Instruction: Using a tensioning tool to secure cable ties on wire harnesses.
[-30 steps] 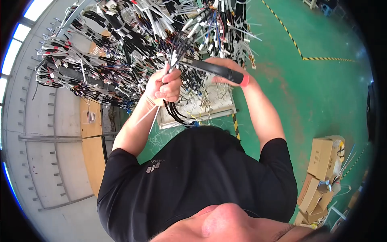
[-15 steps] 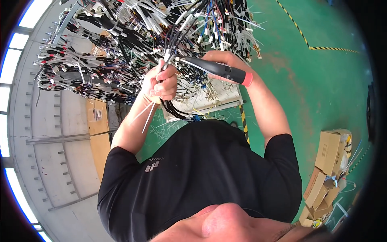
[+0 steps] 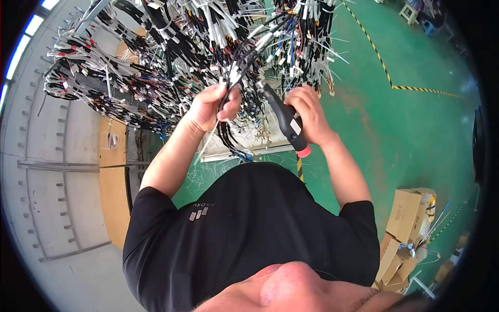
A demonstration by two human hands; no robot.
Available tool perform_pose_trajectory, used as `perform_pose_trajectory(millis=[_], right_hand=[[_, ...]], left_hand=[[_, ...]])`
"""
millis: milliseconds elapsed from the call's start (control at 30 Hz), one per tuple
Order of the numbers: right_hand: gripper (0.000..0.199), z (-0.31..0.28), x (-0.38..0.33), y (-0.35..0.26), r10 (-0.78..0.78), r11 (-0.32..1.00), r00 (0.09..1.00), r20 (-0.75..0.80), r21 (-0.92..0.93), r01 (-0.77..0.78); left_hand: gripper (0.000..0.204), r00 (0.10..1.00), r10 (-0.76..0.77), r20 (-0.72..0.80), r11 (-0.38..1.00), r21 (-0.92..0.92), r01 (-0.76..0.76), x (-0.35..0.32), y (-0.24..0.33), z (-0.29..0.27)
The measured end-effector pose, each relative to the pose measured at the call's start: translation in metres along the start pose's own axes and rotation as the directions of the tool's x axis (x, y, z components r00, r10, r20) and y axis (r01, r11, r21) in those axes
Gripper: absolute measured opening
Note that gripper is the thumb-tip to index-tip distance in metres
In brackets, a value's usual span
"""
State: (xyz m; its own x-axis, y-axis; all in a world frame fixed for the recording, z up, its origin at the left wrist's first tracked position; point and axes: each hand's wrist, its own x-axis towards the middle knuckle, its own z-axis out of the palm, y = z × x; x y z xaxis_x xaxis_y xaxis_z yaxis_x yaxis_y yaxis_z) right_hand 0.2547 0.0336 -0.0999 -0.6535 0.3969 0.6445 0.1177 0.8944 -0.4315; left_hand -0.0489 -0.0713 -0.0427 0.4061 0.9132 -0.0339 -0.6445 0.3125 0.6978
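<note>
One long, black, red-ended tool (image 3: pixel 284 117), gripped by the right hand (image 3: pixel 310 113), has swung rightward, leaving clear thin black cables (image 3: pixel 224 134) pinched in the left hand (image 3: pixel 214 106).

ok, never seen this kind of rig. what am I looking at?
No machine arms here: these are a person's own bare hands. The view comes from a wide fisheye camera worn on the head, looking down, so straight edges bend near the rim and the person's black T-shirt fills the lower part.

The left hand grips a bundle of black cables. The right hand holds a black handheld tool with a red end cap; its exact type is hard to tell.

Beyond them hang dense wire harnesses, partly covering a whitish tray-like surface. Thin white strips lie on the green floor, and cardboard boxes stand at lower right.
</note>
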Motion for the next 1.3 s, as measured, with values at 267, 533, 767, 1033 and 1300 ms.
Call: perform_pose_trajectory(millis=[267,533,767,1033,1300], right_hand=[[0.058,0.014,0.036,-0.028,0.072,0.397,0.973,0.221,0.888,-0.231],[0.043,0.034,0.064,-0.043,0.124,-0.008,0.952,0.280,0.960,-0.281],[0.037,0.011,0.023,-0.046,0.173,0.507,0.952,0.253,0.806,-0.306],[0.041,0.022,-0.062,-0.060,0.480,0.683,0.787,0.387,0.397,-0.612],[0.048,-0.001,-0.058,-0.090,0.431,0.447,0.796,0.424,0.667,-0.597]], left_hand=[[0.043,0.969,0.067,-0.237,0.977,0.213,-0.016,0.000,-0.044,-0.001],[0.069,0.988,0.066,0.140,0.806,0.576,-0.136,-0.025,-0.100,-0.091],[0.020,0.926,0.282,-0.252,0.835,0.540,-0.107,-0.060,-0.113,-0.086],[0.038,0.908,0.222,-0.356,0.837,0.547,0.010,-0.077,-0.107,-0.033],[0.026,0.804,0.479,-0.353,0.625,0.780,-0.030,-0.074,-0.138,-0.007]])
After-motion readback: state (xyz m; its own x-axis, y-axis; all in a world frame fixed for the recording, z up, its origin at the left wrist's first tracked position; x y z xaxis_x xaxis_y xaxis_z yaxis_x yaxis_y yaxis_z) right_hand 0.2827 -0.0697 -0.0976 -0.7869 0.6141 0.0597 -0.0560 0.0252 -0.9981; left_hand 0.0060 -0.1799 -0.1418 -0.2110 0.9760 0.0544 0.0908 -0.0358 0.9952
